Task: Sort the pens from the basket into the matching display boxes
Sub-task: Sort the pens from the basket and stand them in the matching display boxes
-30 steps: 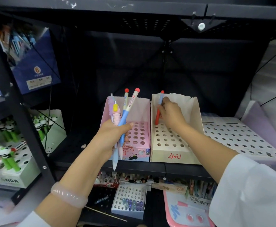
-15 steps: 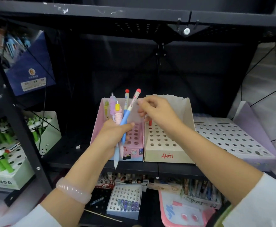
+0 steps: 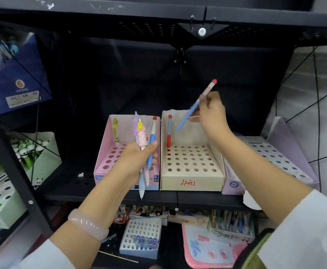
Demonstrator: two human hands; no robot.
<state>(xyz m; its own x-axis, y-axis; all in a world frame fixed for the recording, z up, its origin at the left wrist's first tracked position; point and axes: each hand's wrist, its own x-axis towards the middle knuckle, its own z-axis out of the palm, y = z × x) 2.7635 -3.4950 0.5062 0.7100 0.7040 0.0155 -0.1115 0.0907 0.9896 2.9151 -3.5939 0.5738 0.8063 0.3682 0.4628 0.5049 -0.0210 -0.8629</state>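
Note:
My left hand (image 3: 139, 158) grips a bundle of pens (image 3: 143, 140) upright in front of the pink display box (image 3: 108, 152): a pink and purple character pen, a blue pen with a red ball top, and a pale blue one pointing down. My right hand (image 3: 211, 115) pinches a blue pen with a red ball top (image 3: 192, 109), tilted, above the back of the beige display box (image 3: 191, 181). A red and blue pen (image 3: 169, 133) stands in that box's back left hole. A green frog pen (image 3: 116, 131) stands in the pink box.
A lilac perforated display box (image 3: 287, 164) sits to the right on the same black shelf (image 3: 71, 177). Green panda pen boxes (image 3: 28, 152) stand at the left beyond a black upright. Several pen boxes and a pink case fill the shelf below. A blue box hangs upper left.
My right hand left the red and blue pen standing in the beige box, reached to the bundle, took a blue red-topped pen from it and carried it right and upward.

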